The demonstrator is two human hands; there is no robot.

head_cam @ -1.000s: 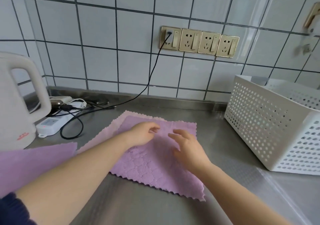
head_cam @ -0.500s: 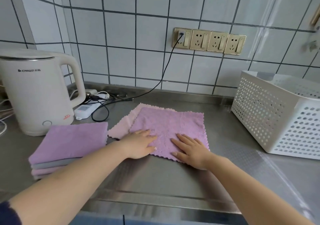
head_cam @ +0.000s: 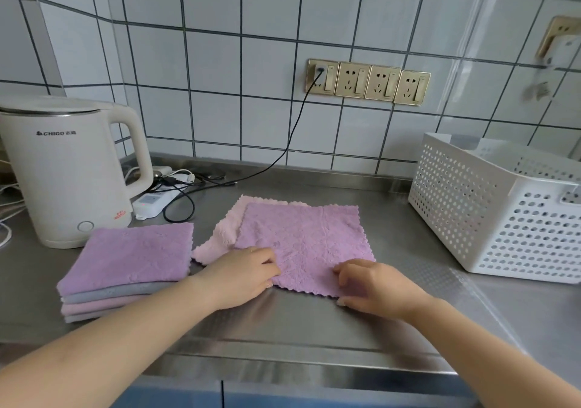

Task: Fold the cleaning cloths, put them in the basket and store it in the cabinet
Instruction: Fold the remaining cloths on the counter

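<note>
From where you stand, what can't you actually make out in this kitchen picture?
All from the head view:
- Inside of the basket: its perforated wall hides the bottom, and the right edge cuts it off.
- Pink cloth: mostly covered by the purple cloth.
- Lower layers of the folded stack: only edges show.
- Fingertips of the left hand and right hand: curled at the hem.
- Wall fitting: blurred, cut off.

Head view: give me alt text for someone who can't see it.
Both hands, left hand and right hand, grip the near edge of a purple cloth lying over a pink cloth on a steel counter. A stack of folded cloths sits left by a kettle, and a white perforated basket stands right.
</note>
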